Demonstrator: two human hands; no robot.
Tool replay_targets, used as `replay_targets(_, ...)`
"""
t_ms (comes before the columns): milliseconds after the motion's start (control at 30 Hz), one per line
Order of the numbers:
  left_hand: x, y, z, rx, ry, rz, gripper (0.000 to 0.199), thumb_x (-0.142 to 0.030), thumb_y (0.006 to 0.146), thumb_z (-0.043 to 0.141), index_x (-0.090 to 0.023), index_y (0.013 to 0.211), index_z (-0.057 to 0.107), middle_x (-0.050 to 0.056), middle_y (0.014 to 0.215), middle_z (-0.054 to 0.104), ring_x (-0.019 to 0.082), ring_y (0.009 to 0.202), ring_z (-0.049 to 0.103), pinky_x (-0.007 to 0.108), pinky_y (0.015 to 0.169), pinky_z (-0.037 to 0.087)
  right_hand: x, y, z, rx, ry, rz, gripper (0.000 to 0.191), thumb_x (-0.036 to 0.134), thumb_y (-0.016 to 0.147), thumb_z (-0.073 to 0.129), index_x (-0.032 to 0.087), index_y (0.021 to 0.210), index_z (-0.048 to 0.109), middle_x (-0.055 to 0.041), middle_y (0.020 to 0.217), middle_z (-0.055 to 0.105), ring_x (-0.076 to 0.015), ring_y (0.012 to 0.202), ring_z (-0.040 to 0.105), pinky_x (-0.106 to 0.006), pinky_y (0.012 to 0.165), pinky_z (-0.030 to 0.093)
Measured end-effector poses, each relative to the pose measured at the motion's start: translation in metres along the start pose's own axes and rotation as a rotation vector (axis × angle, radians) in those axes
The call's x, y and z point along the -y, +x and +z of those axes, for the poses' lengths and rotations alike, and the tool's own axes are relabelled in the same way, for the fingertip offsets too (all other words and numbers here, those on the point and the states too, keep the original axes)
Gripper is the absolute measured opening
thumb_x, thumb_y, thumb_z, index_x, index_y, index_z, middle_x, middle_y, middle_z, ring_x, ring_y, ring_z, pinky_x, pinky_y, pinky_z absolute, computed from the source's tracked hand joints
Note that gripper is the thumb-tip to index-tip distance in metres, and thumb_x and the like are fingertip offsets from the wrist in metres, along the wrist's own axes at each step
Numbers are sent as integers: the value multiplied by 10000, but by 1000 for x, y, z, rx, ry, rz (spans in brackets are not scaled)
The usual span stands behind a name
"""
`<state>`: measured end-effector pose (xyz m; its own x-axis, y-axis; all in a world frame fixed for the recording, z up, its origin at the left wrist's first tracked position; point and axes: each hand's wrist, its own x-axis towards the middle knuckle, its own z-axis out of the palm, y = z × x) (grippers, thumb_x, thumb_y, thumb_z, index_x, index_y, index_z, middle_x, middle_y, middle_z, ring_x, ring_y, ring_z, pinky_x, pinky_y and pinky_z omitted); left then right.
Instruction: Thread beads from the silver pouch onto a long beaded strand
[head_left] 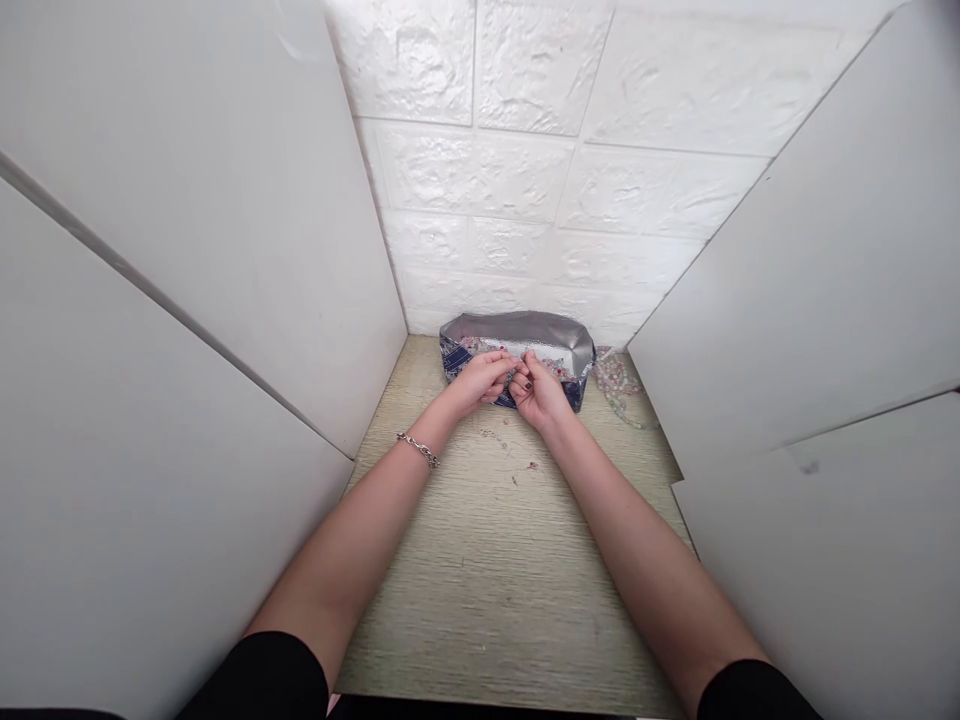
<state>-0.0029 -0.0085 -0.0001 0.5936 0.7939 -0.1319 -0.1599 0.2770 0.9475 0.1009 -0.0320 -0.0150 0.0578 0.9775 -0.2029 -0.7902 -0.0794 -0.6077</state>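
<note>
A low, open bag [517, 325] with a silver lining and dark blue outside stands against the wall, with many small coloured beads inside. Over its front edge, my left hand [484, 383] and my right hand [538, 390] meet, fingertips pinched close together. What the fingertips hold is too small to make out. A silver chain bracelet [418, 449] is on my left wrist. Strings of pale pink and green beads [619, 382] lie to the right of the bag. Several tiny loose pieces [493, 436] lie on the table in front of the bag.
The wood-grain table [480, 570] is narrow, with white panels [187, 200] on the left and more white panels [810, 300] on the right. A white brick-patterned wall [525, 170] closes off the back. One small reddish bit [532, 465] lies between my forearms.
</note>
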Motion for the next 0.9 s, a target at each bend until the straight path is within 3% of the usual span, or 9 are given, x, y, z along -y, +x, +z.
replay_targets(300,1,1,1,-18,20,7,117,-258,714,516,-144,691,502,-94,410,252,-5,290,180,163,306,88,0,2,-4,38,-31,9,115,283,756,512,178,769,468,89,470,341,1,328,251,-111,309,214)
replay_targets(900,5,3,0,-43,74,6,147,-285,721,518,-155,682,463,-85,430,287,-4,294,218,162,305,109,1,1,-3,55,56,27,114,270,775,489,157,762,492,98,415,296,-2,312,233,-117,299,189)
